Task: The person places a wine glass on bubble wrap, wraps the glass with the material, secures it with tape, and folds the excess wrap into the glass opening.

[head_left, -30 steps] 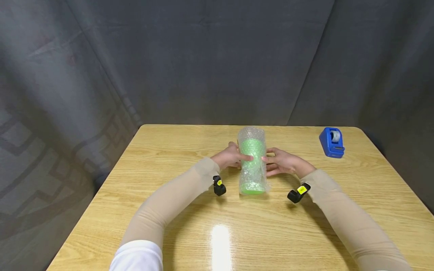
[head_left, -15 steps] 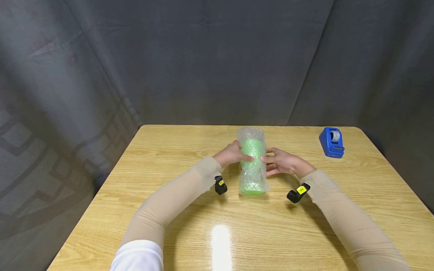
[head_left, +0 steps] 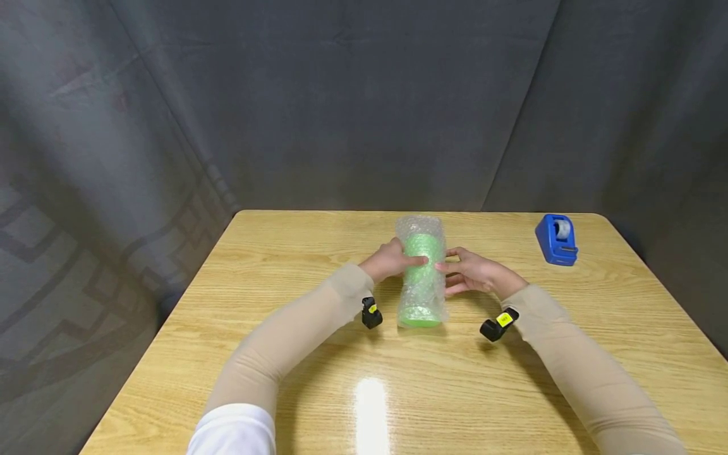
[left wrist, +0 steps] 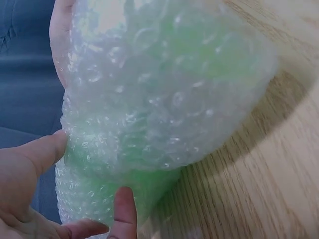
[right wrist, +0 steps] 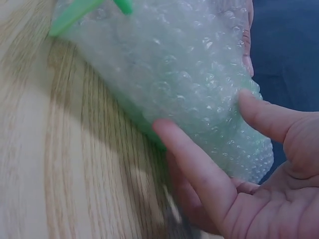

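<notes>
A green cylinder [head_left: 422, 248] lies lengthwise on the table, wrapped in clear bubble wrap [head_left: 419, 224] that sticks out past its far end. From the left, my left hand [head_left: 391, 259] grips it with the thumb on top; the other fingers are mostly hidden in the head view. My right hand [head_left: 476, 272] holds the opposite side, thumb near the top and fingers along the flank. In the left wrist view the left fingertips [left wrist: 124, 209] touch the bubble wrap low down. A green rim [right wrist: 75, 17] shows at the near end in the right wrist view.
A blue tape dispenser [head_left: 556, 240] with a roll of clear tape stands at the back right of the wooden table [head_left: 318, 234]. Dark grey curtains [head_left: 364, 107] hang behind the table and along both sides.
The wrapped cylinder has shifted slightly left, mostly at its near end. My left hand has moved a little right, and its lower fingers have gone out of sight. My right hand barely moved.
</notes>
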